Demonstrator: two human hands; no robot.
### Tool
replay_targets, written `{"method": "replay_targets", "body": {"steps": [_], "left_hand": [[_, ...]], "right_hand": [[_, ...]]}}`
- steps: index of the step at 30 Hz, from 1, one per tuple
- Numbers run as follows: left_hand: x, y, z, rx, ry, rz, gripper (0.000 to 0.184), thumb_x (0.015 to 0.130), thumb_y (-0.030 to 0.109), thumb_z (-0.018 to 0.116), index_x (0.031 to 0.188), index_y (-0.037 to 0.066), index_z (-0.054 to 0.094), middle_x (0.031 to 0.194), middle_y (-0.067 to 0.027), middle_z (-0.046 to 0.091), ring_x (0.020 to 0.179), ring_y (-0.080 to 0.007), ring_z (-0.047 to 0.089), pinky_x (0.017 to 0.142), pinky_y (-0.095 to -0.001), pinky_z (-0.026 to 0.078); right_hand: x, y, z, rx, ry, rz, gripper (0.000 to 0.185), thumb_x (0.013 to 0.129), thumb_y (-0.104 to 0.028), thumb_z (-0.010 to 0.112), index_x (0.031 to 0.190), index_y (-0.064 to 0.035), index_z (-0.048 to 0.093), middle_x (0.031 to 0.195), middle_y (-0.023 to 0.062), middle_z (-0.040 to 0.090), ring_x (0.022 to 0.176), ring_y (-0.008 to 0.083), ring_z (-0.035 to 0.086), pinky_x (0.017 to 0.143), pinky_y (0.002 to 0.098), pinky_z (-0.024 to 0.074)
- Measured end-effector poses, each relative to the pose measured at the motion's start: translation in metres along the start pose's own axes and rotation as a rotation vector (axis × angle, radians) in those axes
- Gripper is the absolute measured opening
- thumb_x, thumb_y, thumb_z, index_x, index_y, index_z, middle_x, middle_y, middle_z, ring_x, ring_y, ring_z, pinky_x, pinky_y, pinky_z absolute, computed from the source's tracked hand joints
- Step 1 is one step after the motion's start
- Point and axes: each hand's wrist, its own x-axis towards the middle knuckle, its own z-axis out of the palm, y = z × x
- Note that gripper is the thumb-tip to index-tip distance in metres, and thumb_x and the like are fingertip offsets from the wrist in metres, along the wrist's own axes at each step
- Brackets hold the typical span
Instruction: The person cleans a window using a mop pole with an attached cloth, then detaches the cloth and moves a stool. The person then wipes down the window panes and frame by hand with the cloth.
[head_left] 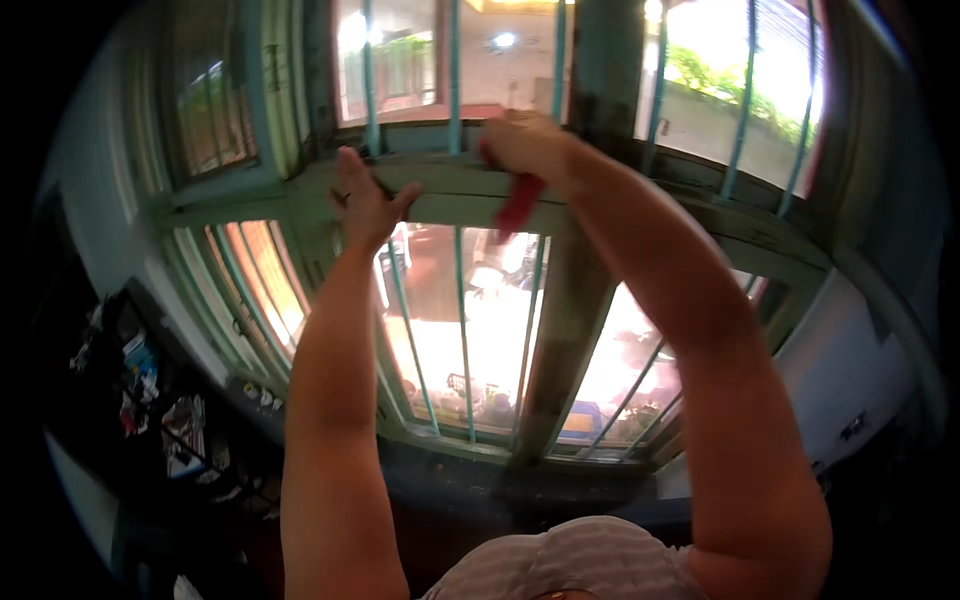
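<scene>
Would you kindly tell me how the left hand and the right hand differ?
The left hand is spread open and empty; the right hand is closed on a red cloth. The left hand points upward, whereas the right hand is angled toward the left. Both are raised at the window bars.

No legible text, labels, brands, numbers or signs anywhere in view.

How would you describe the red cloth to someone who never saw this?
Start at the barred window; across its middle runs a green rail. There the right hand holds the cloth. Its red colour sets it apart from the green rail.
</scene>
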Motion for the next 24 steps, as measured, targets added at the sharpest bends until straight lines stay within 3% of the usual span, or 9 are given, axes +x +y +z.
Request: {"method": "replay_targets", "body": {"steps": [2,5,8,12,13,15,18,21,24], "left_hand": [[0.000,0.002,0.000,0.009,0.009,-0.020,0.120,0.066,0.058,0.067,0.139,0.001,-0.008,0.149,-0.0147,-0.002,0.138,-0.0252,-0.002,0.104,-0.0556,-0.003],[0.000,0.005,-0.003,-0.003,0.032,-0.034,0.124,0.063,0.059,0.069,0.139,-0.001,-0.009,0.148,-0.0168,-0.004,0.137,-0.0271,-0.003,0.104,-0.0557,-0.002],[-0.004,0.006,-0.001,0.000,0.109,-0.040,0.129,0.059,0.059,0.071,0.138,-0.002,-0.010,0.147,-0.0196,-0.005,0.137,-0.0299,-0.003,0.104,-0.0558,-0.001],[-0.008,0.008,0.005,0.060,0.264,-0.073,0.136,0.052,0.061,0.074,0.137,-0.002,-0.011,0.145,-0.0243,-0.006,0.137,-0.0329,-0.004,0.104,-0.0562,-0.001],[-0.010,0.009,0.007,0.052,0.307,-0.089,0.138,0.051,0.061,0.075,0.137,-0.002,-0.011,0.145,-0.0247,-0.006,0.137,-0.0331,-0.004,0.104,-0.0563,-0.001],[-0.013,0.009,0.016,0.068,0.340,-0.154,0.128,0.059,0.059,0.071,0.137,-0.006,-0.008,0.144,-0.0269,-0.002,0.136,-0.0349,-0.003,0.104,-0.0573,0.000],[-0.008,0.004,0.025,0.055,0.316,-0.258,0.119,0.066,0.056,0.066,0.135,-0.009,-0.005,0.144,-0.0280,0.001,0.136,-0.0356,-0.001,0.104,-0.0576,0.000],[-0.010,0.004,0.023,-0.041,0.196,-0.319,0.116,0.068,0.055,0.064,0.135,-0.011,-0.004,0.143,-0.0287,0.002,0.136,-0.0355,0.000,0.104,-0.0572,0.000],[-0.011,0.004,0.019,-0.065,0.161,-0.318,0.125,0.062,0.059,0.068,0.134,-0.011,-0.004,0.144,-0.0282,0.001,0.136,-0.0342,-0.002,0.105,-0.0555,-0.002]], "right_hand": [[-0.002,-0.003,-0.008,-0.457,-0.089,-0.067,0.019,0.081,-0.011,0.052,0.093,-0.0083,0.066,0.099,0.0108,0.065,0.096,0.0236,0.061,0.076,0.0324,0.0500],[-0.002,-0.017,-0.015,-0.358,0.053,-0.033,0.019,0.080,-0.013,0.053,0.093,-0.0090,0.067,0.099,0.0095,0.065,0.095,0.0233,0.062,0.076,0.0343,0.0495],[0.031,-0.044,0.007,-0.385,0.540,-0.287,0.017,0.075,-0.015,0.058,0.087,-0.0088,0.067,0.093,0.0120,0.065,0.087,0.0262,0.064,0.072,0.0344,0.0511],[0.067,-0.088,0.035,-0.339,0.156,-0.198,0.019,0.076,-0.012,0.058,0.093,-0.0075,0.066,0.097,0.0139,0.064,0.093,0.0255,0.062,0.076,0.0334,0.0506],[0.078,-0.093,0.038,-0.261,0.197,-0.144,0.019,0.076,-0.012,0.058,0.093,-0.0070,0.066,0.097,0.0147,0.064,0.093,0.0264,0.062,0.077,0.0339,0.0504],[0.103,-0.099,0.048,-0.107,0.265,-0.034,0.020,0.074,-0.013,0.060,0.093,-0.0060,0.065,0.098,0.0163,0.064,0.094,0.0283,0.062,0.078,0.0349,0.0500],[0.130,-0.107,0.059,0.256,0.291,0.141,0.025,0.080,-0.017,0.054,0.100,-0.0034,0.062,0.107,0.0174,0.061,0.102,0.0305,0.058,0.082,0.0372,0.0483],[0.139,-0.089,0.069,0.327,0.324,0.014,0.021,0.077,-0.010,0.056,0.094,-0.0002,0.063,0.109,0.0208,0.059,0.104,0.0326,0.056,0.084,0.0357,0.0477],[0.142,-0.066,0.051,0.117,-0.066,-0.302,0.025,0.076,-0.008,0.059,0.100,-0.0115,0.065,0.113,0.0157,0.058,0.105,0.0288,0.056,0.086,0.0348,0.0462]]}}
